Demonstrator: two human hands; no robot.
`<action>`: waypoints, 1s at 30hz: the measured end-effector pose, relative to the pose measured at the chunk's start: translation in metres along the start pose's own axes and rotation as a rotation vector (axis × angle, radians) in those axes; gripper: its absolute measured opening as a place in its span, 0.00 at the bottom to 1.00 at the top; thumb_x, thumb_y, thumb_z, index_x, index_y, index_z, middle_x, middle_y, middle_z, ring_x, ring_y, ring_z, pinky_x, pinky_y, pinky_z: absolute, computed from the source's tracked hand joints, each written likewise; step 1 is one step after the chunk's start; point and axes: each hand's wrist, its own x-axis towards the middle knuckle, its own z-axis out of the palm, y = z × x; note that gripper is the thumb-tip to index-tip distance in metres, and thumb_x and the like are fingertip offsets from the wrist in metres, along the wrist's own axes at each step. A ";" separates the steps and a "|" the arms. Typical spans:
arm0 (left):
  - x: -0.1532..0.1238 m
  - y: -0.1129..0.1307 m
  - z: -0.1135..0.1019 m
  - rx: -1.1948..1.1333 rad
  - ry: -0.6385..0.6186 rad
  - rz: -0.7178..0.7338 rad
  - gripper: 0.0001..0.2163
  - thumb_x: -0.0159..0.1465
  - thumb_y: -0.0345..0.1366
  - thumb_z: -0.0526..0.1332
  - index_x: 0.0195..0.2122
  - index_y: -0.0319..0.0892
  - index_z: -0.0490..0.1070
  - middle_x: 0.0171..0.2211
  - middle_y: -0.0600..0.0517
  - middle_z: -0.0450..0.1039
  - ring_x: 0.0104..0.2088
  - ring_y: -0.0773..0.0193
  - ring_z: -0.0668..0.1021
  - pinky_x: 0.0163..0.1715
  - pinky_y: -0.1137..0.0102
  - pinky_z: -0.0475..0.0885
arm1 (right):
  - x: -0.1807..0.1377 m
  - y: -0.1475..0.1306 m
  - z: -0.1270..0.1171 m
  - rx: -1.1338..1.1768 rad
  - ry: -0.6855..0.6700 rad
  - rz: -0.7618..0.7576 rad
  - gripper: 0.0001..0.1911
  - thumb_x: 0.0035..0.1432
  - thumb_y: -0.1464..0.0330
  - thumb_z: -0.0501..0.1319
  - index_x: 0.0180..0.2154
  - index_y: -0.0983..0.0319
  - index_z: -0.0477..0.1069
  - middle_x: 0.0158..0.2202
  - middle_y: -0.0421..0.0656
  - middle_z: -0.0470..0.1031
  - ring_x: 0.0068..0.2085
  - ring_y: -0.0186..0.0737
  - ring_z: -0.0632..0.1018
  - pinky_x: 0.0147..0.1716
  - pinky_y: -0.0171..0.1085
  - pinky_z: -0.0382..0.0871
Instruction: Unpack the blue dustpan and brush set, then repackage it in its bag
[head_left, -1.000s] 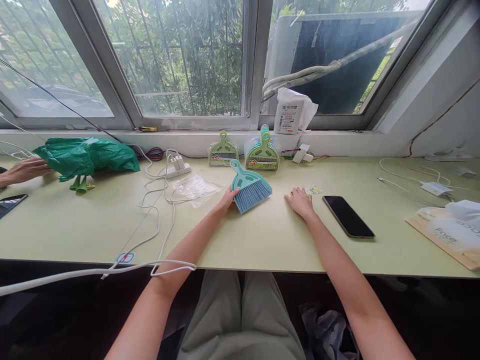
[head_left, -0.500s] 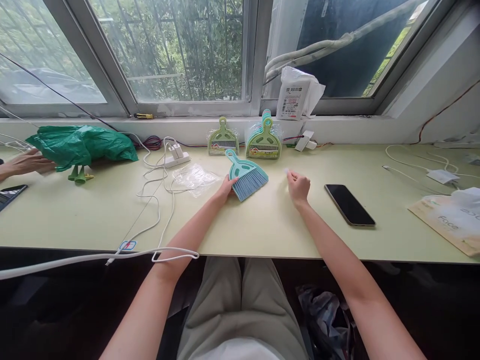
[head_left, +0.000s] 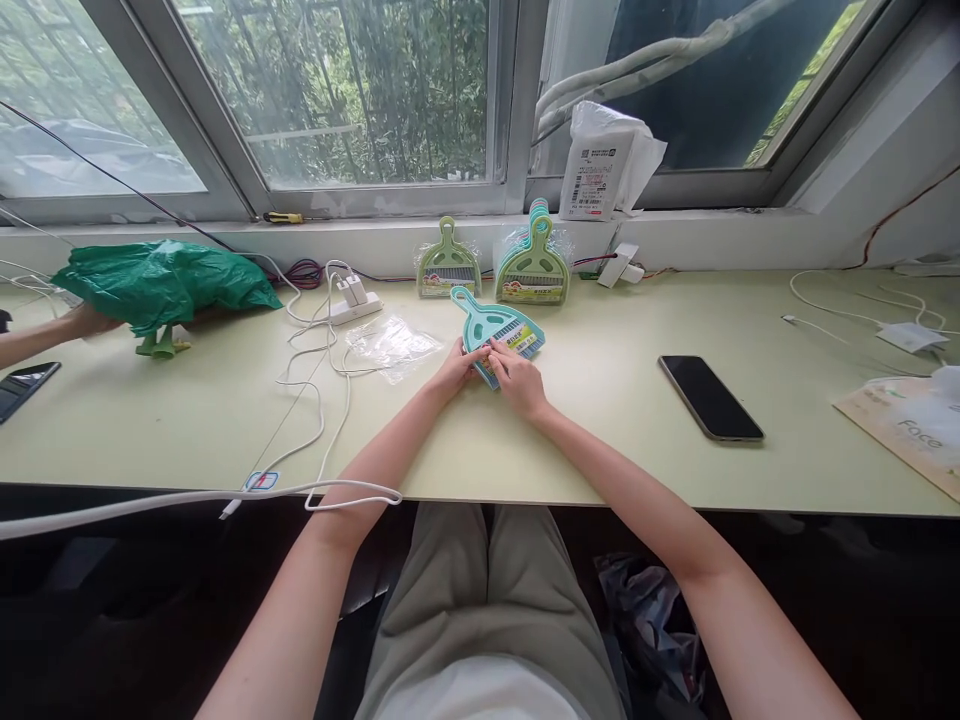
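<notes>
A teal dustpan (head_left: pixel 478 318) with a small brush set in it is tilted above the table in front of me. My left hand (head_left: pixel 455 370) is closed on its lower left edge. Across the brush's bristles lies a yellow-green printed label (head_left: pixel 516 336). The fingers of my right hand (head_left: pixel 520 384) press together at the label's left end, close to my left fingertips. Behind stand a wrapped green dustpan set (head_left: pixel 448 262) and a stack of dustpan sets (head_left: pixel 534 270), both with similar labels. Left of my left hand lies a clear plastic bag (head_left: pixel 394 345).
White cables (head_left: pixel 319 400) and a power strip (head_left: pixel 354 308) lie to the left, one cable crossing my left forearm. A black phone (head_left: pixel 710 398) and a tissue pack (head_left: pixel 907 430) are at right. Another person's hand (head_left: pixel 90 320) is at a green plastic bag (head_left: pixel 165 285) far left.
My right hand has moved left from the open table to the dustpan. The label now lies across the bristles, which were bare before. My left hand keeps its hold.
</notes>
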 end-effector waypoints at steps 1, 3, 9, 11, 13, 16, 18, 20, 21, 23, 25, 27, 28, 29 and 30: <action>0.001 0.000 -0.001 -0.006 0.008 0.002 0.25 0.53 0.33 0.69 0.51 0.41 0.64 0.46 0.45 0.75 0.41 0.59 0.79 0.46 0.59 0.74 | 0.001 0.001 -0.002 0.020 -0.012 -0.011 0.18 0.65 0.59 0.50 0.48 0.53 0.74 0.58 0.39 0.69 0.63 0.46 0.64 0.63 0.52 0.56; 0.002 -0.001 -0.001 -0.014 0.034 0.004 0.26 0.52 0.30 0.68 0.52 0.42 0.64 0.46 0.46 0.75 0.42 0.59 0.79 0.47 0.58 0.74 | 0.002 0.004 -0.008 0.062 -0.003 -0.032 0.18 0.65 0.59 0.50 0.49 0.54 0.74 0.57 0.41 0.70 0.63 0.44 0.65 0.65 0.52 0.49; 0.003 0.001 0.001 -0.023 0.060 0.036 0.27 0.52 0.28 0.67 0.53 0.44 0.61 0.44 0.49 0.76 0.41 0.60 0.79 0.48 0.56 0.73 | 0.007 0.019 -0.023 0.258 0.433 0.237 0.31 0.58 0.58 0.58 0.61 0.55 0.56 0.66 0.45 0.54 0.68 0.44 0.54 0.64 0.52 0.52; 0.002 0.002 0.002 -0.028 0.034 0.059 0.28 0.52 0.29 0.66 0.55 0.44 0.60 0.44 0.49 0.75 0.42 0.59 0.79 0.48 0.56 0.73 | 0.009 0.026 -0.026 0.501 0.353 0.380 0.31 0.57 0.58 0.60 0.60 0.56 0.55 0.63 0.48 0.59 0.64 0.44 0.62 0.60 0.51 0.62; 0.000 0.003 0.002 -0.022 0.006 0.067 0.29 0.53 0.29 0.66 0.56 0.44 0.59 0.45 0.48 0.75 0.43 0.59 0.79 0.48 0.56 0.73 | 0.011 0.033 -0.027 0.739 0.158 0.451 0.23 0.58 0.59 0.60 0.53 0.57 0.61 0.56 0.48 0.69 0.56 0.44 0.73 0.53 0.49 0.71; -0.002 0.005 0.003 0.011 -0.030 0.047 0.30 0.53 0.30 0.67 0.56 0.45 0.59 0.45 0.48 0.75 0.43 0.58 0.78 0.48 0.55 0.72 | 0.012 0.035 -0.026 0.924 0.066 0.500 0.12 0.56 0.65 0.62 0.43 0.58 0.65 0.44 0.43 0.78 0.44 0.40 0.80 0.47 0.46 0.76; -0.003 0.005 0.002 0.045 -0.049 0.043 0.30 0.53 0.30 0.67 0.56 0.45 0.59 0.45 0.48 0.74 0.44 0.58 0.78 0.49 0.55 0.72 | 0.012 0.034 -0.025 0.953 0.106 0.519 0.11 0.55 0.67 0.63 0.40 0.58 0.66 0.40 0.41 0.79 0.40 0.39 0.81 0.45 0.44 0.77; -0.003 0.007 0.002 0.105 -0.080 0.058 0.28 0.54 0.34 0.67 0.55 0.45 0.61 0.46 0.48 0.74 0.46 0.57 0.77 0.49 0.56 0.71 | 0.011 0.031 -0.026 0.954 0.130 0.512 0.10 0.54 0.67 0.64 0.39 0.59 0.66 0.39 0.41 0.79 0.39 0.38 0.81 0.44 0.43 0.78; -0.002 0.009 0.001 0.159 -0.089 0.069 0.25 0.56 0.37 0.66 0.54 0.45 0.62 0.47 0.48 0.74 0.47 0.56 0.76 0.49 0.57 0.70 | 0.011 0.030 -0.027 0.953 0.139 0.504 0.10 0.54 0.67 0.64 0.38 0.59 0.66 0.38 0.41 0.79 0.39 0.39 0.81 0.44 0.44 0.78; -0.001 0.014 -0.001 0.354 -0.062 0.113 0.18 0.62 0.44 0.60 0.52 0.44 0.66 0.47 0.47 0.73 0.48 0.54 0.75 0.50 0.57 0.69 | 0.010 0.028 -0.030 0.952 0.159 0.493 0.10 0.54 0.68 0.64 0.38 0.59 0.66 0.38 0.42 0.79 0.40 0.40 0.81 0.44 0.44 0.78; 0.000 0.019 -0.007 0.669 0.072 0.198 0.17 0.66 0.48 0.51 0.47 0.43 0.70 0.47 0.46 0.73 0.50 0.52 0.72 0.52 0.56 0.65 | 0.010 0.027 -0.033 0.954 0.185 0.486 0.09 0.54 0.69 0.64 0.38 0.59 0.67 0.38 0.41 0.79 0.40 0.40 0.81 0.44 0.45 0.78; 0.001 0.024 -0.015 1.016 0.278 0.296 0.18 0.68 0.47 0.48 0.45 0.43 0.72 0.49 0.43 0.71 0.54 0.49 0.68 0.55 0.54 0.60 | 0.011 0.028 -0.036 0.951 0.209 0.480 0.08 0.55 0.70 0.64 0.38 0.60 0.67 0.38 0.41 0.79 0.40 0.40 0.81 0.45 0.45 0.78; 0.001 0.026 -0.020 1.166 0.381 0.326 0.18 0.68 0.46 0.48 0.46 0.43 0.72 0.51 0.42 0.69 0.55 0.48 0.66 0.56 0.53 0.58 | 0.011 0.028 -0.037 0.947 0.217 0.478 0.08 0.55 0.70 0.63 0.38 0.60 0.68 0.38 0.41 0.79 0.40 0.39 0.81 0.45 0.45 0.78; 0.000 0.027 -0.026 1.289 0.470 0.331 0.17 0.67 0.45 0.50 0.49 0.43 0.72 0.53 0.41 0.67 0.57 0.46 0.64 0.57 0.52 0.57 | 0.012 0.029 -0.038 0.940 0.221 0.479 0.08 0.55 0.71 0.63 0.38 0.60 0.68 0.38 0.41 0.78 0.39 0.39 0.81 0.45 0.45 0.78; 0.000 0.028 -0.031 1.387 0.530 0.307 0.17 0.66 0.43 0.52 0.51 0.43 0.70 0.56 0.39 0.64 0.58 0.44 0.63 0.57 0.51 0.56 | 0.012 0.029 -0.040 0.932 0.221 0.480 0.08 0.55 0.71 0.63 0.38 0.60 0.68 0.38 0.41 0.78 0.39 0.39 0.81 0.46 0.45 0.78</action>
